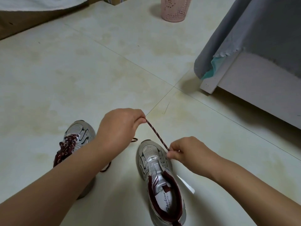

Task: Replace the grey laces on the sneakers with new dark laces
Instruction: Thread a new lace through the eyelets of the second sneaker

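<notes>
Woven lace (157, 135) (speckled), glossy tiled floor (97, 70).

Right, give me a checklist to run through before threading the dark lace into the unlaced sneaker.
1. Left hand pinches the dark lace: ok.
2. Right hand pinches its other end: ok.
3. Lace taut, no knots between the hands: ok.
4. Right sneaker free of old grey lace: ok.
5. Lace tip in good shape: cannot tell, hidden in fingers.
6. Left sneaker already laced dark: ok.
</notes>
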